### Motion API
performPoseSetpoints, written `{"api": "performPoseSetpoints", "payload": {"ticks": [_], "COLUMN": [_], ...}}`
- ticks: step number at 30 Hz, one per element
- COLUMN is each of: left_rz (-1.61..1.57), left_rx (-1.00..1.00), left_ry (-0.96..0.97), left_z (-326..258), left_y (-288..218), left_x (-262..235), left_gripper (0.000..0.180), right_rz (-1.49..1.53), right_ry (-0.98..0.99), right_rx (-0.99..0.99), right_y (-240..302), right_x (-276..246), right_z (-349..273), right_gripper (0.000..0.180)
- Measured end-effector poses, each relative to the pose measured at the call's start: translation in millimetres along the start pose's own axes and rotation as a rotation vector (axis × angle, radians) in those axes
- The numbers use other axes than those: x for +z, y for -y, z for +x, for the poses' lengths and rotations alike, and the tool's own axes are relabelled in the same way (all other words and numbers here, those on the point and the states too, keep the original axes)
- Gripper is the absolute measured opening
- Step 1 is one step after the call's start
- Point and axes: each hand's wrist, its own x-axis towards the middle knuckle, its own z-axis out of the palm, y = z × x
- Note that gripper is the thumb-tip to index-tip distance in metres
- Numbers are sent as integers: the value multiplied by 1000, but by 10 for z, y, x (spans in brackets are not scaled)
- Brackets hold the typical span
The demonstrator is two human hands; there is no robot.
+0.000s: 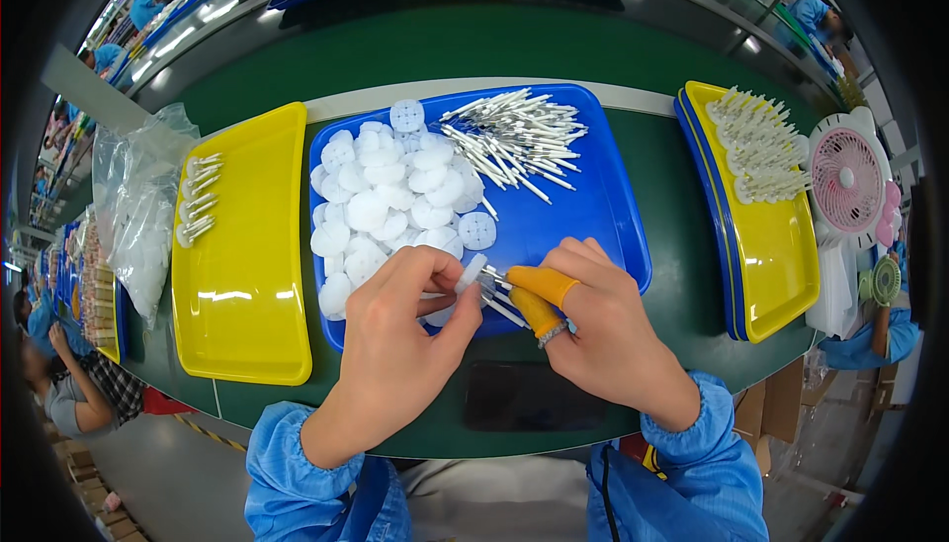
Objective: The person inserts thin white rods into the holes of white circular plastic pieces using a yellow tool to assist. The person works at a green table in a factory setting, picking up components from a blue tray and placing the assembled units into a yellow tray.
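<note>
Blue sleeves (297,463) rise from the near side of the blue tray (623,235), which serves as landmark, and end in cuffs gathered at the wrists. The left hand (390,339) is above the near portion of the blue tray, its thumb and index finger clamped on one white disc (472,274) turned nearly edge-on. This disc lies at the fingertips, on the side toward the right hand (608,334). That hand, above the near right portion of the blue tray, has thumb and index finger together on several slender white rods (504,313); both digits wear yellow finger covers (554,285). The upper rod ends lie just beside the held disc; whether they touch it cannot be told.

Within the blue tray, loose white discs (395,186) form a heap over the left half, while a sheaf of white rods (524,132) occupies the far right portion. Left of the blue tray stands a yellow tray (242,265) bearing a short row of white pieces (201,196); right of it, a second yellow tray (781,270) carries a denser group of similar pieces (756,146). Nearer than the blue tray, a dark flat rectangular object (529,397) rests on the green tabletop (395,423).
</note>
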Motion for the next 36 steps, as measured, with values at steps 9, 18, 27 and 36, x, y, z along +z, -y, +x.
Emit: {"api": "performPoseSetpoints", "payload": {"ticks": [9,18,27,36], "left_rz": [-36,69,95,173], "left_rx": [-5,124,165,228], "left_ry": [6,-17,-35,-203], "left_z": [3,-38,-121,-4], "left_y": [-45,2,7,71], "left_x": [7,58,79,29], "left_gripper": [14,17,20,19], "right_rz": [-27,-36,82,32], "right_ry": [16,-43,-184,-240], "right_rx": [1,-34,29,123], "right_y": [-33,60,150,-98], "right_x": [-1,130,249,88], "right_z": [10,32,-26,331], "right_gripper": [48,33,27,23]}}
